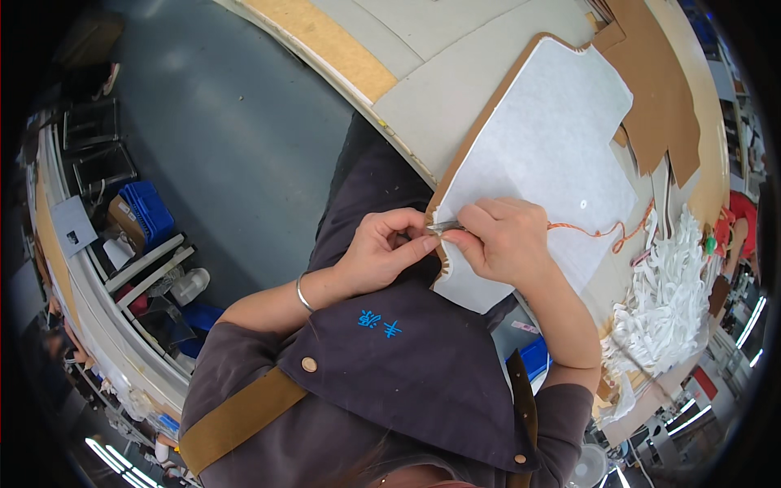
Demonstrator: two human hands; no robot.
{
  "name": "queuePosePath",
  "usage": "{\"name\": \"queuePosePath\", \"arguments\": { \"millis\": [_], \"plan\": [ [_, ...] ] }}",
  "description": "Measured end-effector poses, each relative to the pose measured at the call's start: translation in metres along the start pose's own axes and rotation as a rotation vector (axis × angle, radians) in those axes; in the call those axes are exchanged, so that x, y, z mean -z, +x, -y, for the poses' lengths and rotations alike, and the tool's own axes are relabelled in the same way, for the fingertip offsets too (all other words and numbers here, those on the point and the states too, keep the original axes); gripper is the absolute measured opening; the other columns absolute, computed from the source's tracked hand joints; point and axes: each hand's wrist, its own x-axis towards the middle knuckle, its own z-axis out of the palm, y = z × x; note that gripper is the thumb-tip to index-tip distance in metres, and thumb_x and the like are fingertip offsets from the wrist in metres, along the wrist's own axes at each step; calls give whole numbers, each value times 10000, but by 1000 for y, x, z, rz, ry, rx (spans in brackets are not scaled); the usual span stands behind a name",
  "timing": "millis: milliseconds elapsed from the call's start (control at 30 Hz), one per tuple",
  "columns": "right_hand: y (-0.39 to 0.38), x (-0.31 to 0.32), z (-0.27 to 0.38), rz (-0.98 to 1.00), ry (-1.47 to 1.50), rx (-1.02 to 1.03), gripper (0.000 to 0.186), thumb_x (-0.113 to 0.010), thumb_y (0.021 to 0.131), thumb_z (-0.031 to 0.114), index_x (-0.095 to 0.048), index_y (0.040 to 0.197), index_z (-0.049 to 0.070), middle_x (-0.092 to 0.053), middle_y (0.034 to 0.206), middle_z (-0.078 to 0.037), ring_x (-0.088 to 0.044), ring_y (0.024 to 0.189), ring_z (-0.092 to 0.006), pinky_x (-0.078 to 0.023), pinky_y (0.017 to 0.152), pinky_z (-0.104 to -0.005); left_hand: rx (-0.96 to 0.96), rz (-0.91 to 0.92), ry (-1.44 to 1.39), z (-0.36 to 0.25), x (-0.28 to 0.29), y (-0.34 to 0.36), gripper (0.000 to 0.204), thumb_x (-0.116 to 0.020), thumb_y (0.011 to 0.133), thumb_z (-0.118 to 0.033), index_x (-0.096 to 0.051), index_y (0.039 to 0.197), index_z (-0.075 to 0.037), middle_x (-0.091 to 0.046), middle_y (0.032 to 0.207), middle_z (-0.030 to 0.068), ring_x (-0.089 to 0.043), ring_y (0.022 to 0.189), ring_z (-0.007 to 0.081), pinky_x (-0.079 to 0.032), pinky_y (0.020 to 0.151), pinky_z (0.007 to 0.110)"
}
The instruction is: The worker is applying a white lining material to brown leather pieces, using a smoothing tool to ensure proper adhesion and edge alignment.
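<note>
Tightly, fingers [412,250] crowd the white panel's [561,134] edge.

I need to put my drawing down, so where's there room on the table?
There's a bare grey patch on the table, between the yellow strip and the white panel. It's crowded on the right, with brown sheets and white strips, and near the left hand and right hand.

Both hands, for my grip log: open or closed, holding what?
Left hand: closed on the edge of the white panel.
Right hand: closed, holding a small metal tool.
</note>
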Motion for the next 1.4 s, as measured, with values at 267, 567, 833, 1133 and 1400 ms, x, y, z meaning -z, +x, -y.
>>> {"name": "queuePosePath", "arguments": {
  "millis": [267, 567, 833, 1133, 1400],
  "plan": [
    [-1, -2, -2, -83, -39, -26, 324, -724, 778, 385, -527, 683, 146, -497, 597, 10, -509, 487, -188, -377, 442, -325, 31, -70, 30, -6, -5, -2, 111, -647, 928, -36, -628, 1036, -19, -594, 866, -24, -506, 732, 8, -411, 623, 176],
    [2, -1, 3, -72, -54, -13, 313, -728, 775, 382, -558, 723, 125, -495, 594, -13, -513, 485, -207, -374, 436, -340, -10, -41, 86, 1, -2, -2, 85, -639, 926, -17, -640, 1009, 3, -591, 932, -10, -508, 794, 28, -405, 671, 183],
    [2, -2, 9, -36, -20, -84, 315, -721, 784, 365, -538, 696, 124, -505, 589, -13, -535, 493, -204, -390, 434, -338, -61, -33, 39, 2, -2, 0, 107, -657, 925, -47, -658, 1023, -3, -571, 842, -39, -491, 716, -5, -408, 587, 151],
    [-7, -14, 7, -98, 111, -150, 307, -727, 797, 342, -537, 691, 124, -493, 564, -14, -522, 472, -214, -374, 419, -341, -50, 5, 41, 4, 2, 0, 122, -655, 925, -44, -653, 1041, -6, -578, 886, -30, -505, 770, 7, -431, 613, 160],
    [-7, -12, 7, -123, -23, -144, 284, -729, 796, 345, -569, 716, 125, -504, 578, -13, -518, 472, -205, -372, 429, -334, -80, -75, 76, 1, -3, -2, 183, -635, 916, 4, -634, 1099, 7, -563, 951, -4, -525, 820, 31, -444, 662, 173]
  ]
}}
